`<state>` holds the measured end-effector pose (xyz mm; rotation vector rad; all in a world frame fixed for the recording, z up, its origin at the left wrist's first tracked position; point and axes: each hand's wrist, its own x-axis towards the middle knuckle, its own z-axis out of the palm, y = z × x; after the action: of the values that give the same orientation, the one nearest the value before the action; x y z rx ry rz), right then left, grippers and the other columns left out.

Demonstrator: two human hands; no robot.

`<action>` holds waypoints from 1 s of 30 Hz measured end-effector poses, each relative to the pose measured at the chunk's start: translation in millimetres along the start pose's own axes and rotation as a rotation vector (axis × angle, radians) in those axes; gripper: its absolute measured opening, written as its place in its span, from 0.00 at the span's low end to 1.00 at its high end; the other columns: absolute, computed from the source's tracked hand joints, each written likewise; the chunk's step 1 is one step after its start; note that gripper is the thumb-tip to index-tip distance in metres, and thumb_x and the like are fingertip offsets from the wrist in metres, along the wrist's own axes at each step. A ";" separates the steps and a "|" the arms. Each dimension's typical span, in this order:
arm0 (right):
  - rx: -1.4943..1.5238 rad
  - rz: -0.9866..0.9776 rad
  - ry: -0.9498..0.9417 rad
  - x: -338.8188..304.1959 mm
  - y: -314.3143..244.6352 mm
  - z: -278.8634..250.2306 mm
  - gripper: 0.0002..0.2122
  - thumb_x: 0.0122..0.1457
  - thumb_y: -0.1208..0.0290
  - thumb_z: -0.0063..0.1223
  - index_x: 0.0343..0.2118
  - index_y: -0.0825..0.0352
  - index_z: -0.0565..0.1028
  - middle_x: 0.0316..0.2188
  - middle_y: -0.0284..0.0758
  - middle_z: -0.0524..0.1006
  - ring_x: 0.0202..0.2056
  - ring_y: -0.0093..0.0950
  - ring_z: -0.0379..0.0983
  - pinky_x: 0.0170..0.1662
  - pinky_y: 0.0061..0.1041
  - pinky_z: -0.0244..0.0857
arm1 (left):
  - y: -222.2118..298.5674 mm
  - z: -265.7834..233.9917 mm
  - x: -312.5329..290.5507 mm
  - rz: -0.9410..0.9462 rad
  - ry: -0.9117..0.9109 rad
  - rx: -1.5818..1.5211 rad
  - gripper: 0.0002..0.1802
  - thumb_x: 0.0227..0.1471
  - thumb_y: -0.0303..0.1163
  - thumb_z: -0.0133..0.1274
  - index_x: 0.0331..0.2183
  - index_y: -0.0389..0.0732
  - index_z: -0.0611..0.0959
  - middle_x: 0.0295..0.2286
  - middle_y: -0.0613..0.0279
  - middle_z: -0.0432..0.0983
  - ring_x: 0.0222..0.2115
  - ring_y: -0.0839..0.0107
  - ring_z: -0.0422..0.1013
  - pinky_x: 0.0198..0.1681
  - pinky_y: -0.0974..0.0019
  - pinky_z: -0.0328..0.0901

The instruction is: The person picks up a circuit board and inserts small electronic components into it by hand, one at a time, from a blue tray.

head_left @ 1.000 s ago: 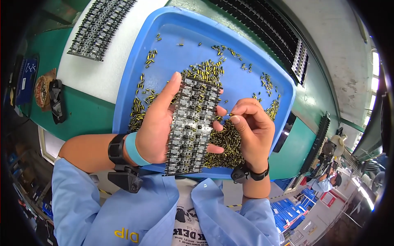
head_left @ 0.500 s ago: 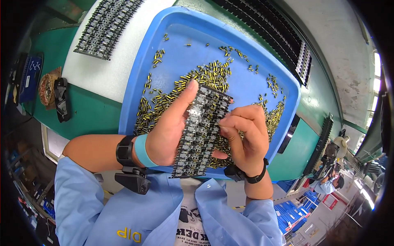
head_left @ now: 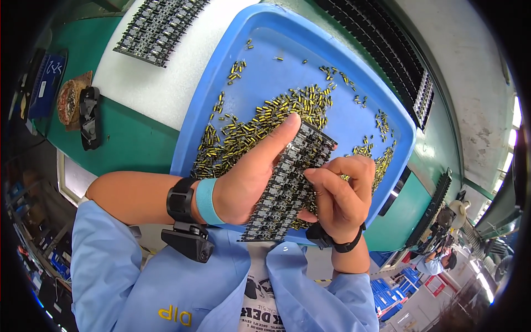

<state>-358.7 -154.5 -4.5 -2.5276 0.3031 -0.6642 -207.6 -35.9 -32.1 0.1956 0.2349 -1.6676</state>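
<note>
My left hand (head_left: pixel 243 185) grips a long dark circuit board panel (head_left: pixel 285 185) by its edges, thumb along the left side and fingers beneath. Rows of small parts cover the panel, which slants with its top to the right. My right hand (head_left: pixel 348 191) is closed, thumb and forefinger pinched against the panel's right half; whatever lies between the fingertips is too small to make out. Under both hands sits a blue plastic tray (head_left: pixel 287 69). Many small yellow-and-black capacitors (head_left: pixel 271 119) with wire leads are heaped and scattered in it.
A white foam sheet (head_left: pixel 133 91) at the upper left bears another populated panel (head_left: pixel 157 33). Dark racked boards (head_left: pixel 381 55) line the far right. On the green bench left lie a brown roll (head_left: pixel 69 102), a black device (head_left: pixel 89 118) and a blue box (head_left: pixel 48 83). Another person (head_left: pixel 434 263) is far off right.
The whole view has shifted, so bench and tray appear further right. The panel leans more to the right, and my right fingertips have moved from its right edge inward over its face.
</note>
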 end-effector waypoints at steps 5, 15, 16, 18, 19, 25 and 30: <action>0.012 -0.006 0.015 -1.6 -2.3 -4.2 0.14 0.47 0.83 0.70 0.37 0.61 0.85 0.34 0.31 0.76 0.37 0.32 0.70 0.43 0.33 0.63 | 3.1 13.3 0.0 -0.055 0.108 0.035 0.32 0.72 0.64 0.37 0.49 0.46 0.82 0.39 0.68 0.82 0.36 0.74 0.79 0.35 0.66 0.77; -0.084 -0.066 -0.048 -1.9 -2.7 -6.0 0.15 0.44 0.80 0.69 0.38 0.59 0.87 0.36 0.29 0.77 0.38 0.32 0.71 0.43 0.34 0.63 | -0.3 -7.5 -2.4 -0.094 -0.014 0.006 0.40 0.73 0.63 0.33 0.59 0.38 0.78 0.49 0.57 0.82 0.45 0.64 0.80 0.47 0.54 0.79; -0.104 -0.087 -0.052 -2.2 -2.5 -6.6 0.15 0.44 0.80 0.68 0.38 0.59 0.87 0.36 0.29 0.77 0.38 0.32 0.71 0.43 0.34 0.64 | 0.0 -6.6 -2.3 -0.107 -0.011 -0.002 0.40 0.73 0.63 0.33 0.59 0.38 0.78 0.49 0.57 0.82 0.45 0.64 0.80 0.46 0.54 0.79; -0.120 -0.108 -0.064 -2.7 -2.2 -8.2 0.15 0.44 0.78 0.68 0.38 0.59 0.87 0.37 0.29 0.77 0.38 0.32 0.71 0.43 0.35 0.64 | 0.2 -5.6 -2.0 -0.132 -0.006 -0.018 0.40 0.73 0.64 0.33 0.59 0.38 0.78 0.49 0.57 0.82 0.44 0.63 0.81 0.44 0.53 0.80; -0.136 -0.131 -0.076 -2.9 -2.3 -9.0 0.16 0.43 0.77 0.67 0.39 0.59 0.87 0.37 0.29 0.77 0.39 0.32 0.71 0.44 0.36 0.64 | 0.1 -6.2 -1.9 -0.134 -0.005 -0.019 0.40 0.73 0.64 0.33 0.59 0.38 0.78 0.49 0.57 0.82 0.44 0.63 0.81 0.44 0.53 0.80; -0.266 -0.267 -0.091 -3.4 -9.6 -13.9 0.17 0.43 0.71 0.66 0.40 0.60 0.87 0.39 0.29 0.78 0.41 0.32 0.72 0.43 0.37 0.64 | 1.0 6.9 -3.7 -0.159 0.096 0.046 0.36 0.71 0.65 0.38 0.51 0.42 0.82 0.40 0.62 0.83 0.37 0.68 0.81 0.36 0.59 0.81; -0.226 -0.245 -0.106 -2.6 -4.3 -13.6 0.15 0.46 0.68 0.66 0.40 0.60 0.88 0.39 0.30 0.79 0.41 0.32 0.72 0.43 0.36 0.63 | 2.0 7.9 -3.9 -0.188 0.164 0.090 0.37 0.70 0.67 0.39 0.48 0.44 0.84 0.38 0.64 0.84 0.34 0.70 0.82 0.33 0.60 0.82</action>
<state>-367.5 -155.7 6.9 -2.8346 0.0308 -0.6127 -205.1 -34.5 -23.6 0.3890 0.3092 -1.8525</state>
